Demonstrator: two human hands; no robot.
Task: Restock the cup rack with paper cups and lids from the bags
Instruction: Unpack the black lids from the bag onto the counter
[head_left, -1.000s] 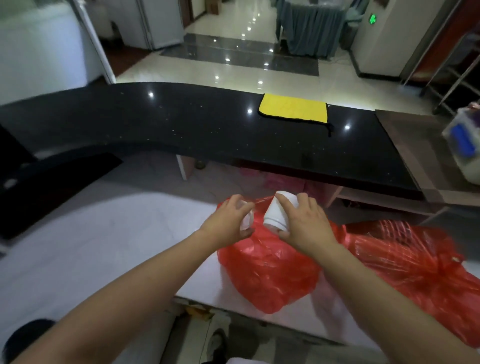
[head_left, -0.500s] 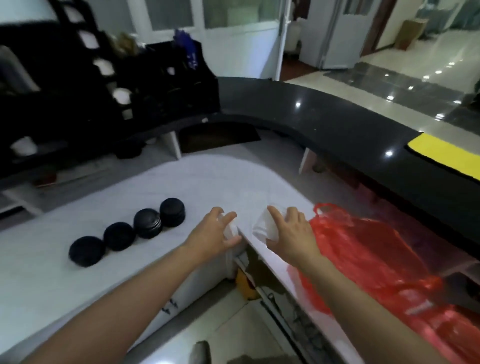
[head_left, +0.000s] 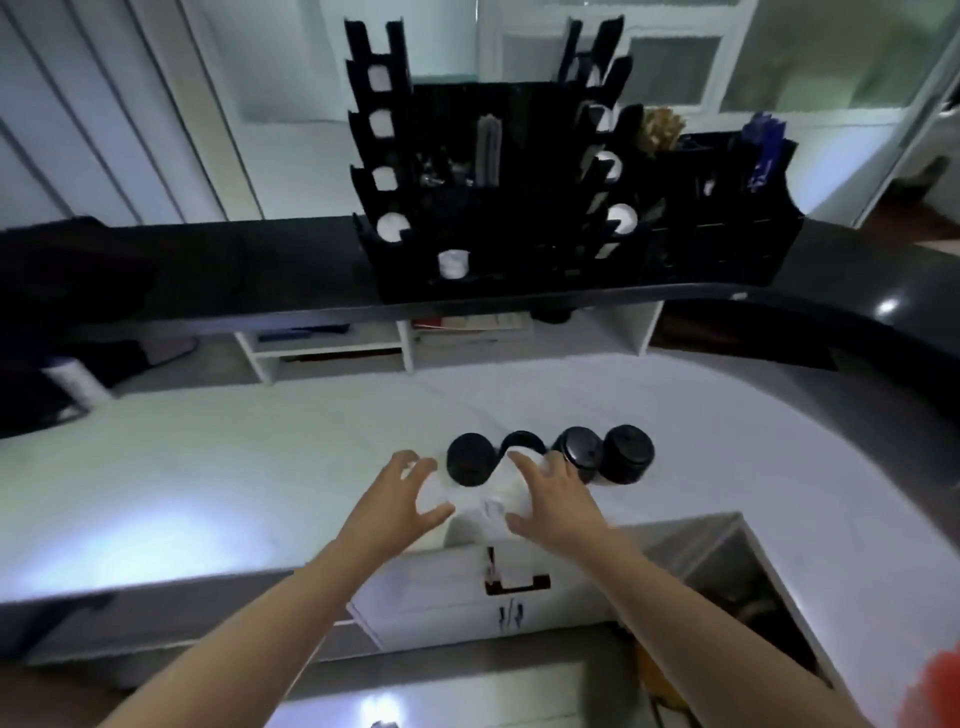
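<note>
Paper cups (head_left: 498, 506), white, blurred, low centre of frame: right hand (head_left: 553, 501) curled round one stack, left hand (head_left: 397, 506) fingers spread wide around another, grip unclear; cup rack (head_left: 519, 208) lies straight ahead at upper centre, well apart, beyond black lids (head_left: 550, 460).

We saw a white counter (head_left: 218, 467) running across the view, its near edge curving away to the right. On it stood four black lid stacks (head_left: 628, 460) in a row, side by side and nearly touching, the second one partly hidden. Just in front of them lay white paper cups (head_left: 498, 506), blurred. Behind and above ran a black upper counter (head_left: 234, 275), and on it stood the black cup rack (head_left: 519, 208), with white cups showing in its round openings on both sides.
</note>
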